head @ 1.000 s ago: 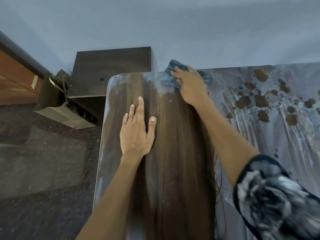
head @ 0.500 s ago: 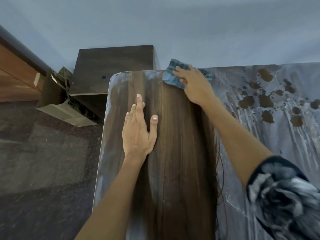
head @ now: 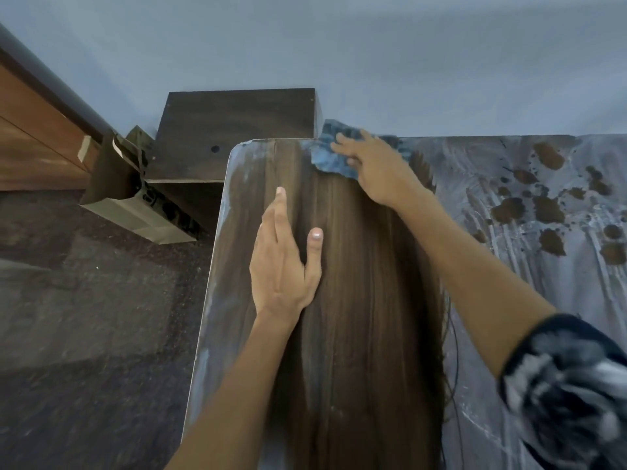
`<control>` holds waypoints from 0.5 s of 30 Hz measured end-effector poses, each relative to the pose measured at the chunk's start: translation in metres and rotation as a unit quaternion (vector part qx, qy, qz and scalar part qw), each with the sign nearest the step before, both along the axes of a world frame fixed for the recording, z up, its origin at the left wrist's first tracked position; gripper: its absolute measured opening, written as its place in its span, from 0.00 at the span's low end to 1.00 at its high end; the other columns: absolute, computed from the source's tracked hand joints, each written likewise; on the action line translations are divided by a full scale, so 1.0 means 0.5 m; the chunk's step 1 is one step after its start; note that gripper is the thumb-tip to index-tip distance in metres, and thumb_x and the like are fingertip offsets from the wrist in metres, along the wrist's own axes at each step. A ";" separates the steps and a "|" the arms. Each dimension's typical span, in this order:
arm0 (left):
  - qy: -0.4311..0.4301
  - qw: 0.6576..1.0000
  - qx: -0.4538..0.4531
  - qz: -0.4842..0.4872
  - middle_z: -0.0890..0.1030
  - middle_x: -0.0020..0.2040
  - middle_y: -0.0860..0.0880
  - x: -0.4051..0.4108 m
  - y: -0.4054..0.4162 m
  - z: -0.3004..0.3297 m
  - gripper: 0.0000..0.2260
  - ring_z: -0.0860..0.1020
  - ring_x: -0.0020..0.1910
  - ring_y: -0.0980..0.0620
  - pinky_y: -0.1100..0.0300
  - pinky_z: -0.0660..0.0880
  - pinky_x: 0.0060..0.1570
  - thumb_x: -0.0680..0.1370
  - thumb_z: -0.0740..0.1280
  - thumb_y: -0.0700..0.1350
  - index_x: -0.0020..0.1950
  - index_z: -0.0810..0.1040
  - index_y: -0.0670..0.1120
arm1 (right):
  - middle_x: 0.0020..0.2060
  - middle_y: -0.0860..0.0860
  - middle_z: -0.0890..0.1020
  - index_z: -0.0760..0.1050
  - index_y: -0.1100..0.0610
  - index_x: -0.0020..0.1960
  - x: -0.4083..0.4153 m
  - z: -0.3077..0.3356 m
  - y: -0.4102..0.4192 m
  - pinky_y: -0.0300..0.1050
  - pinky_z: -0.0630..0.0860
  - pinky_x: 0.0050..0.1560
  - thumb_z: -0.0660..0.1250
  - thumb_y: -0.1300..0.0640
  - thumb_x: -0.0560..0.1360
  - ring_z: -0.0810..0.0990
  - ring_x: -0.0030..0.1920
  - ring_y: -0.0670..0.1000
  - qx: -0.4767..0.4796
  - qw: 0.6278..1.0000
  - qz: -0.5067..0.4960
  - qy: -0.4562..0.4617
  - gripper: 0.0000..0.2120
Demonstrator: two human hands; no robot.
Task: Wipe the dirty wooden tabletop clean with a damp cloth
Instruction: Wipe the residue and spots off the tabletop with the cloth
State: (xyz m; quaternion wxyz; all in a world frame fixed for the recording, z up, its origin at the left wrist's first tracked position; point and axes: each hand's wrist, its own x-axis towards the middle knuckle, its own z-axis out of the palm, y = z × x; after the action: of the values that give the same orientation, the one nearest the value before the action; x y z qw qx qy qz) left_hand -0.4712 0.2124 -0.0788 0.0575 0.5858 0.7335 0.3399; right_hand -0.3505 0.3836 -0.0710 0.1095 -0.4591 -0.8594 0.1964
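One blue cloth (head: 334, 154), crumpled, lying at the far edge of the wooden tabletop (head: 356, 300), with a corner hanging past that edge. Right hand (head: 376, 171) on top of it, palm down, fingers laid over the fabric and bent at the tips into it, pressing it to the wood; forearm stretched forward from a dark sleeve with pale mottling (head: 570, 395) at lower right.

Tabletop, condition: one broad lengthwise band of dark brown grain showing bare down the middle, from the cloth toward the near edge. Left margin carries a thin grey-white film (head: 217, 283) along the rounded edge. Right portion coated in grey-white residue (head: 543, 300) with streaks running lengthwise, and several brown blotches (head: 546, 212) scattered across its far right area, well apart from the cloth.

Left hand (head: 285, 262), flat on the bare band, palm down, fingers straight and together, thumb spread to the right; holds nothing. It lies nearer than the cloth and to its left, not touching it.

Surroundings: one dark wooden cabinet (head: 237, 130) beyond the table's far left corner, against a blue-grey wall (head: 339, 45). One brown paper bag (head: 129, 198) on the floor beside the cabinet. Dark speckled floor (head: 84, 317) at left. Reddish-brown wooden panelling (head: 34, 144) at far left.
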 end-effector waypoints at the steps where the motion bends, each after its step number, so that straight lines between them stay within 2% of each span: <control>1: 0.001 1.000 -0.002 0.001 0.67 0.68 0.43 0.000 0.001 0.001 0.28 0.69 0.65 0.48 0.47 0.74 0.57 0.79 0.51 0.57 0.75 0.50 0.44 | 0.72 0.51 0.62 0.63 0.53 0.71 -0.029 0.002 0.015 0.53 0.53 0.74 0.55 0.66 0.78 0.56 0.73 0.58 0.011 1.000 0.003 -0.008 0.23; 5: -0.003 1.000 -0.002 0.009 0.68 0.68 0.42 0.000 -0.001 0.002 0.28 0.70 0.64 0.47 0.48 0.75 0.55 0.79 0.51 0.56 0.75 0.52 0.44 | 0.73 0.50 0.62 0.64 0.51 0.70 -0.148 0.005 -0.002 0.55 0.56 0.73 0.57 0.69 0.76 0.55 0.74 0.56 -0.007 0.999 0.035 0.016 0.25; 8: -0.004 1.000 0.006 0.023 0.69 0.65 0.42 -0.001 -0.002 0.001 0.28 0.71 0.60 0.48 0.53 0.74 0.53 0.79 0.51 0.57 0.74 0.53 0.43 | 0.73 0.52 0.60 0.63 0.47 0.70 -0.162 -0.006 -0.065 0.56 0.59 0.72 0.57 0.68 0.76 0.56 0.73 0.56 -0.029 0.987 0.158 0.005 0.27; 10: 0.000 0.999 0.011 0.031 0.71 0.62 0.43 0.000 -0.004 -0.002 0.28 0.72 0.57 0.49 0.56 0.73 0.50 0.79 0.51 0.58 0.74 0.56 0.43 | 0.72 0.51 0.62 0.66 0.47 0.68 -0.123 -0.005 -0.075 0.52 0.57 0.72 0.57 0.67 0.76 0.55 0.74 0.54 -0.056 0.973 0.225 0.008 0.25; 12: 0.010 0.999 0.012 0.038 0.71 0.58 0.43 0.002 -0.004 -0.005 0.28 0.72 0.53 0.50 0.59 0.72 0.45 0.79 0.51 0.58 0.73 0.57 0.43 | 0.71 0.50 0.66 0.70 0.51 0.66 -0.092 0.005 -0.059 0.44 0.56 0.72 0.57 0.66 0.78 0.55 0.74 0.51 -0.095 0.970 0.219 0.049 0.20; 14: 0.014 0.999 0.009 0.047 0.71 0.57 0.43 0.003 -0.004 -0.004 0.28 0.72 0.51 0.51 0.59 0.73 0.42 0.78 0.51 0.59 0.72 0.57 0.43 | 0.71 0.51 0.66 0.70 0.52 0.66 -0.100 0.008 -0.025 0.50 0.56 0.73 0.55 0.65 0.79 0.57 0.73 0.52 -0.085 0.982 0.155 0.071 0.18; 15: 0.014 0.999 0.008 0.049 0.71 0.57 0.43 0.004 -0.004 -0.004 0.27 0.73 0.52 0.51 0.59 0.73 0.41 0.78 0.52 0.58 0.72 0.57 0.43 | 0.72 0.52 0.64 0.68 0.52 0.68 -0.122 0.005 -0.008 0.52 0.57 0.73 0.55 0.65 0.79 0.57 0.73 0.54 -0.069 0.989 0.117 0.053 0.19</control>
State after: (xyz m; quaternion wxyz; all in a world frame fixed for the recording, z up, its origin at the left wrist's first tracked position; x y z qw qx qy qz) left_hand -0.4692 0.2103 -0.0809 0.0259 0.5546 0.7590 0.3401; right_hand -0.4113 0.3798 -0.0685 0.0994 -0.3507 -0.8847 0.2906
